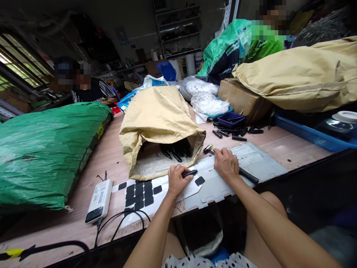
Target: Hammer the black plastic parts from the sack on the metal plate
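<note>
My left hand is closed around a short black pen-like rod, its far end pointing right. My right hand grips a small hammer; its metal head with a yellowish face shows past my fingers and its black handle runs back under my wrist. Beneath the hammer lies a grey flat board. A black rounded square pad rests just right of my left hand, and several more sit on a white sheet. The open mouth of a tan sack faces me, with black rods inside.
A white power bank with black cables lies at the left, beside a large green sack. Loose black rods lie near a purple tray and a cardboard box. Two other people are beyond the table.
</note>
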`<state>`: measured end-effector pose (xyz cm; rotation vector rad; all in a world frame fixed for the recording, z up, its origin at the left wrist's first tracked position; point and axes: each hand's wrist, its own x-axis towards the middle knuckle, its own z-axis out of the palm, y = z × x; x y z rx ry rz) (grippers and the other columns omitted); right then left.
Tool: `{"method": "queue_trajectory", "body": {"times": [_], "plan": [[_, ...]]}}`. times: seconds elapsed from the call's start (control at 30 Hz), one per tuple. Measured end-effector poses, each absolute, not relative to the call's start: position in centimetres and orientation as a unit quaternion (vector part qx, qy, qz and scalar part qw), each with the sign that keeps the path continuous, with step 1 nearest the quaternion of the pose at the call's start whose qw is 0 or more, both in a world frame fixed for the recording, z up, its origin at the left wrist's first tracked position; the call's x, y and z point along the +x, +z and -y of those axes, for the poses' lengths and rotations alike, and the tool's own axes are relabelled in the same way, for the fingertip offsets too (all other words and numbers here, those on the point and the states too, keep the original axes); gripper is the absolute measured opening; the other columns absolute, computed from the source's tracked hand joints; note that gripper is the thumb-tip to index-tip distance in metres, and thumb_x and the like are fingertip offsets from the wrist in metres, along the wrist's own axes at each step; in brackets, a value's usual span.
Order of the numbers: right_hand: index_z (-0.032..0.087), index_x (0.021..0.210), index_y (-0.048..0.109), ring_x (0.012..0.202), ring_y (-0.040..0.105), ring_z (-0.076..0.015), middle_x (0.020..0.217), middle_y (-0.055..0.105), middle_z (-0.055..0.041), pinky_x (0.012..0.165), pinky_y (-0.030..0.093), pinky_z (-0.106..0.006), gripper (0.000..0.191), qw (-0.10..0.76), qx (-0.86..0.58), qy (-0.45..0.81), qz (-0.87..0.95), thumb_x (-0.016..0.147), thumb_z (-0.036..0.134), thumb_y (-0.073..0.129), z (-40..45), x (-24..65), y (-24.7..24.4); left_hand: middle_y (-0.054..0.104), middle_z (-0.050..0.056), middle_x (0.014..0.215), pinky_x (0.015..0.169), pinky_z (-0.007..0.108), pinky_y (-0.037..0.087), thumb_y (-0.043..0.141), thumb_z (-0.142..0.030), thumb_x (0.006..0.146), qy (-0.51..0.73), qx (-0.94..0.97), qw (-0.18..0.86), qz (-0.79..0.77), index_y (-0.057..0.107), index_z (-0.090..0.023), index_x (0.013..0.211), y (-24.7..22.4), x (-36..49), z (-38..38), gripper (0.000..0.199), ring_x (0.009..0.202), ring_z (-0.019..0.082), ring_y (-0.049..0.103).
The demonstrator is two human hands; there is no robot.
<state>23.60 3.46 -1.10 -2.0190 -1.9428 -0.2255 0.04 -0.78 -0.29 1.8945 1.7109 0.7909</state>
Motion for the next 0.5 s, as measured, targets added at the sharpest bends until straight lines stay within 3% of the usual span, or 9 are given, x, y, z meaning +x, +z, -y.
{"method": "queue_trajectory", "body": {"times": [0.27,0.4,0.5], "plan": [[0.021,0.122,0.064,0.102,0.049,-0.0257,0.11,0.058,-0.0126,0.077,0.032,-0.035,0.031,0.141,-0.725,-0.061,0.671,0.099,0.028,0.043,-3.7,23.4,-0.6,0.07,0.004,0.101,0.098,0.042,0.037,0.058,-0.038,0.094,0.333,0.679,0.276,-0.594,0.071,-0.025,0.1,3.0,0.8,3.7,0.02,0.107,0.026,0.053],[0.021,0.12,0.063,0.102,0.049,-0.0261,0.11,0.057,-0.0127,0.078,0.033,-0.035,0.031,0.145,-0.722,-0.071,0.673,0.1,0.028,0.041,-3.6,23.4,-0.6,0.069,0.0,0.095,0.083,0.031,0.042,0.066,-0.045,0.09,0.258,0.654,0.532,-0.471,0.071,-0.024,0.104,3.5,2.7,10.9,0.026,0.091,0.02,0.059],[0.021,0.12,0.063,0.102,0.049,-0.0264,0.109,0.057,-0.0127,0.078,0.032,-0.035,0.031,0.152,-0.72,-0.076,0.673,0.1,0.027,0.041,-3.6,23.4,-0.8,0.068,0.0,0.082,0.069,0.027,0.04,0.081,-0.038,0.075,0.171,0.539,0.682,-0.463,0.073,-0.019,0.093,-1.6,4.6,15.8,0.027,0.075,0.016,0.058]]}}
